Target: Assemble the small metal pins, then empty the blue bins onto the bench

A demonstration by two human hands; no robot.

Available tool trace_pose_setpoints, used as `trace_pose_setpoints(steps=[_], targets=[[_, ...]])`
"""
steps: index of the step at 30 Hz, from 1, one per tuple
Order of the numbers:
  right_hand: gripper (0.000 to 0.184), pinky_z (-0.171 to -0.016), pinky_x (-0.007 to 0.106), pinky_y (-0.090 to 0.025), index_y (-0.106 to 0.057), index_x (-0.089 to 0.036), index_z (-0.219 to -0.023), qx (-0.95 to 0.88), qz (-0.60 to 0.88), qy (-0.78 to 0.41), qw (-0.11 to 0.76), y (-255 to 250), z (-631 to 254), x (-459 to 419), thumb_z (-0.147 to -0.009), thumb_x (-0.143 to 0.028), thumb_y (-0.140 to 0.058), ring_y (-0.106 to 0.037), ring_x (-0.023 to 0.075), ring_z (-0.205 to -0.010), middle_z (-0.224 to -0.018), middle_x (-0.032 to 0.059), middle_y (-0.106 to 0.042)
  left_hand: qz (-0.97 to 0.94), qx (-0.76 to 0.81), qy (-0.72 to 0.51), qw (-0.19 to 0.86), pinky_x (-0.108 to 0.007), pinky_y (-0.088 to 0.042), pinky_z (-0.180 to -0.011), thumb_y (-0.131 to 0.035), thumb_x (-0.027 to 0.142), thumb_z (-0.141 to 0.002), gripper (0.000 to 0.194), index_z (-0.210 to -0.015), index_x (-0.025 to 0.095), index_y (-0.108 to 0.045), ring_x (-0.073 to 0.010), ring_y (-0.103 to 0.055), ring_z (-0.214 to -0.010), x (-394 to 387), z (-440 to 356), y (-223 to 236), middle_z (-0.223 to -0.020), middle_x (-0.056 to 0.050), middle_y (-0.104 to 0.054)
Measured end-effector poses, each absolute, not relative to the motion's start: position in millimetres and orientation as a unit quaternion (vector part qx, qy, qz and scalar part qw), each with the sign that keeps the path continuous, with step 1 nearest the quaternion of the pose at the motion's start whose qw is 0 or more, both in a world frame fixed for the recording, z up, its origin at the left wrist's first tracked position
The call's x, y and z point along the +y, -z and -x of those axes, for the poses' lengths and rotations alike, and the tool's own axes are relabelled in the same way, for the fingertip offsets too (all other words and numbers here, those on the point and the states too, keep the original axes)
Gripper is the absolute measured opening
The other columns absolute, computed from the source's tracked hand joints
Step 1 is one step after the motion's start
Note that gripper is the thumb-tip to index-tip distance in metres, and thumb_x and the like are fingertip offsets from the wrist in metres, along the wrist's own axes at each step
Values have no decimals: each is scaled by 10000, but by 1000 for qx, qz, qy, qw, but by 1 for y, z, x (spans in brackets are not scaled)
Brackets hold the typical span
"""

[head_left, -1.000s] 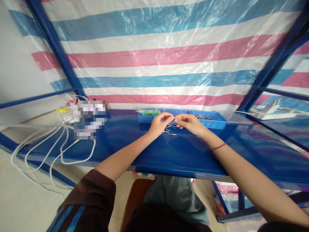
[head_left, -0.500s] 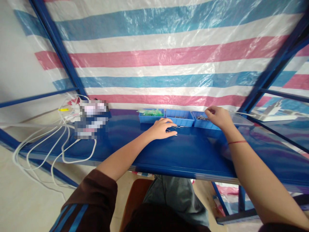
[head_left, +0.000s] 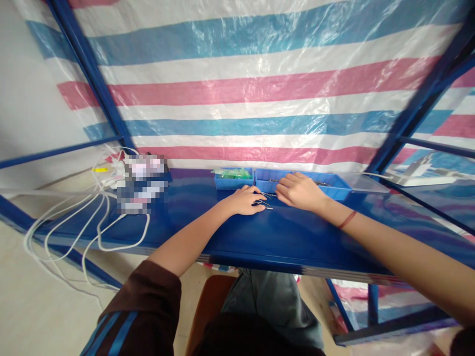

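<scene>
My left hand [head_left: 245,200] rests on the blue tabletop with thumb and fingers apart, around several thin metal rods [head_left: 269,208] that lie loose there. My right hand [head_left: 300,192] is just to the right of them, its fingers curled together; what they hold, if anything, is hidden. Behind the hands stands a row of blue bins. The left bin [head_left: 233,185] holds green plastic packets [head_left: 234,173]. The middle bin [head_left: 262,186], with small metal pieces inside, is partly covered by my right hand. More metal parts sit in the right bin [head_left: 339,192], partly behind the wrist.
White cables [head_left: 98,217] loop over the left end of the blue table [head_left: 256,237], beside a blurred-out patch of objects. A striped plastic sheet [head_left: 260,89] hangs behind. Blue frame posts [head_left: 91,79] rise at both sides.
My right hand has moved left and down from above the right bin to the loose rods beside my left hand. My left hand has stayed nearly in place.
</scene>
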State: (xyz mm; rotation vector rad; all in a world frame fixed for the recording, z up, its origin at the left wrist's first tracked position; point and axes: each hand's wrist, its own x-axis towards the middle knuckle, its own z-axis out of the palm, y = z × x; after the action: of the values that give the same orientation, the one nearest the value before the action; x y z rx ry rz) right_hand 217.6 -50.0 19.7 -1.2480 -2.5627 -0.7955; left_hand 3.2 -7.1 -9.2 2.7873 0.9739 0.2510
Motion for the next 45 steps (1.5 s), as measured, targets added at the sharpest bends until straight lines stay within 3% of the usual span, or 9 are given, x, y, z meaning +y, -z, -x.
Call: trace_pose_setpoints(steps=[4,9,15,24,30,35,39,42,45], targets=[[358,-853,393,-423,-661,-158,-988,-890,395,163,161,7,-203,-45,-922,-400,-405,-569,259,-934,-1024,150,-629,-935,337,-91,66,-509,-373,-947,-439,446,-887,384,-1183,265,-605,-311,-444,-1135,-4,-6,16,-1263,-86,-519],[330,-977,480,-403,-637,-168,-1039,-883,398,76,239,23,-199,-43,-890,-413,-473,-534,308,-1125,-1204,172,-587,-930,333,-134,74,-480,-378,-962,-493,407,-879,327,-1147,268,-619,-285,-477,-1117,3,-10,27,-1227,-80,-534],[295,-918,410,-468,-568,-205,-1136,-873,423,-67,235,25,-206,-48,-873,-315,-493,-613,248,-1037,-1132,98,-648,-929,260,-236,117,-365,-412,-954,-451,256,-911,247,-998,197,-675,-197,-568,-1011,13,-17,41,-1030,-75,-633],[262,-795,348,-515,-649,-209,-942,-848,449,-83,269,26,-213,-40,-748,-105,-509,-648,204,-862,-977,60,-692,-917,231,-266,188,-317,-447,-897,-516,176,-860,181,-893,203,-692,-172,-594,-927,16,-30,41,-932,-37,-686],[218,-708,311,-529,-649,-196,-833,-824,487,-121,264,21,-220,-37,-720,-84,-500,-654,179,-725,-861,51,-695,-933,187,-259,166,-300,-441,-888,-484,202,-894,199,-940,175,-675,-176,-579,-919,21,-49,44,-926,-65,-636],[258,-678,298,-513,-646,-192,-888,-825,491,-114,256,17,-221,-40,-705,-81,-502,-644,175,-702,-828,41,-686,-953,199,-212,84,-348,-407,-922,-507,335,-900,239,-1023,180,-640,-214,-533,-992,14,-42,35,-1013,-86,-592],[234,-669,304,-499,-653,-196,-928,-829,501,-66,239,19,-221,-42,-721,-144,-557,-630,184,-713,-871,56,-685,-954,249,-166,14,-424,-393,-920,-586,534,-801,400,-1046,219,-619,-296,-464,-1102,4,-22,14,-1170,-98,-506],[270,-686,322,-501,-648,-187,-1005,-836,491,-48,239,21,-220,-42,-748,-177,-567,-626,183,-705,-935,79,-678,-946,300,-101,72,-380,-412,-901,-667,554,-708,525,-1123,239,-602,-291,-507,-1070,0,-6,-2,-1180,-88,-488],[285,-718,324,-508,-647,-180,-1032,-853,458,-52,243,21,-217,-43,-769,-152,-539,-635,178,-729,-995,91,-672,-933,334,-46,126,-300,-436,-810,-694,481,-700,522,-1160,250,-606,-217,-592,-877,0,1,-9,-1081,-58,-539]])
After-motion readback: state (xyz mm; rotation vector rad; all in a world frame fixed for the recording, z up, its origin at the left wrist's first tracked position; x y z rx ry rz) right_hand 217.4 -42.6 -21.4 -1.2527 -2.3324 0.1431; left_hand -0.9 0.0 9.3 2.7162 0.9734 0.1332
